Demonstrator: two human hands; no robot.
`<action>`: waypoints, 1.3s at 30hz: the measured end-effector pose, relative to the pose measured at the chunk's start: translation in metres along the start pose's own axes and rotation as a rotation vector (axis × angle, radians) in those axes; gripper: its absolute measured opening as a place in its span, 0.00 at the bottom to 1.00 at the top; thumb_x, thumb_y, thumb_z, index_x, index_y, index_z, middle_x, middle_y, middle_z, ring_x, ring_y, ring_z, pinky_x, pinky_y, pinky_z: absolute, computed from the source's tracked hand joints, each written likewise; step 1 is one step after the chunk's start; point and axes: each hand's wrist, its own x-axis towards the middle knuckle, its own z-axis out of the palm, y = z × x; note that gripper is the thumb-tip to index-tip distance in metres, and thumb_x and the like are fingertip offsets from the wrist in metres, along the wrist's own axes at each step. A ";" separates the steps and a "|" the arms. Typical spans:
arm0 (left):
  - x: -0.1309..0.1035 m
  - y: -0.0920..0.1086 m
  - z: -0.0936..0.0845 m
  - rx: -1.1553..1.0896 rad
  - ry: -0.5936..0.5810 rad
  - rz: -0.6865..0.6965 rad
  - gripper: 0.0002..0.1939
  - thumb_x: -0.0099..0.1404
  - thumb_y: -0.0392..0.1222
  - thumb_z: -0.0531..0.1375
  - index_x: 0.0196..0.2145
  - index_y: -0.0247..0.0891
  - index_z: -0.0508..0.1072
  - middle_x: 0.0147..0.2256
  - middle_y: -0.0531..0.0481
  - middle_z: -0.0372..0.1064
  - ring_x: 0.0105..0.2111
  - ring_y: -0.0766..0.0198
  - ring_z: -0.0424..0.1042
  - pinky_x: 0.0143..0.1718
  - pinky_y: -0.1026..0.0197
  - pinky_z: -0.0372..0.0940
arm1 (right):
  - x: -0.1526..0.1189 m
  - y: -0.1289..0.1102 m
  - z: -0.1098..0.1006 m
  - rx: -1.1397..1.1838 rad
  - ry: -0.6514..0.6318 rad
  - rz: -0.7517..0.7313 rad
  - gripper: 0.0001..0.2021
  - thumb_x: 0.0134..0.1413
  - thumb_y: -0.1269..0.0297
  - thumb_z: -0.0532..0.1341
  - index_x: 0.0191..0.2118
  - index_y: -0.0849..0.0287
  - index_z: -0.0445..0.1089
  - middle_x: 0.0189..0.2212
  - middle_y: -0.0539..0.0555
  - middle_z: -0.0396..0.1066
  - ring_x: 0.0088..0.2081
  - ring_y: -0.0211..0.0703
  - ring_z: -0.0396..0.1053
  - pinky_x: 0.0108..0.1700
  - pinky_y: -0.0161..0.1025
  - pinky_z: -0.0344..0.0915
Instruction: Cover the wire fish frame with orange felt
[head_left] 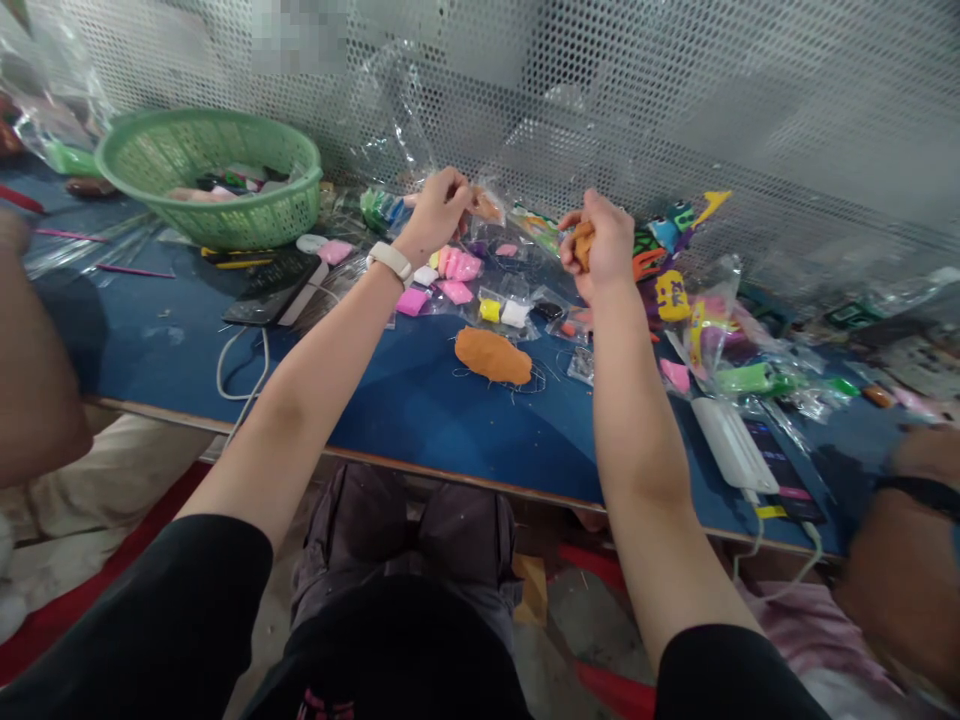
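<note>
My left hand (442, 212), with a pale band on its wrist, pinches a clear plastic packet (489, 206) that has orange-brown material in it. My right hand (606, 240) is curled around a lump of orange-brown clay (583, 246), partly hidden by the fingers. Both hands are raised over the back of the blue table. Below and between them lies a flattened oval of orange clay (493, 357), with thin wire or thread ends poking out at its sides. Small packets of pink clay (459, 264), yellow clay (490, 310) and white clay (515, 313) lie behind the oval.
A green basket (300, 205) with packets stands back left, near a phone (274, 287) with a cable. Colourful clay figures (673, 296) and a white power bank (735, 445) are at right. A perforated panel (487, 100) rises behind the table. Other people's arms show at both sides.
</note>
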 end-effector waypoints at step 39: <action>-0.013 0.022 0.020 -0.010 -0.142 0.108 0.13 0.86 0.48 0.63 0.42 0.42 0.67 0.35 0.52 0.70 0.43 0.55 0.86 0.50 0.49 0.79 | -0.022 0.007 0.042 -0.264 -0.106 -0.260 0.44 0.50 0.10 0.71 0.53 0.44 0.84 0.30 0.56 0.78 0.36 0.62 0.85 0.30 0.53 0.79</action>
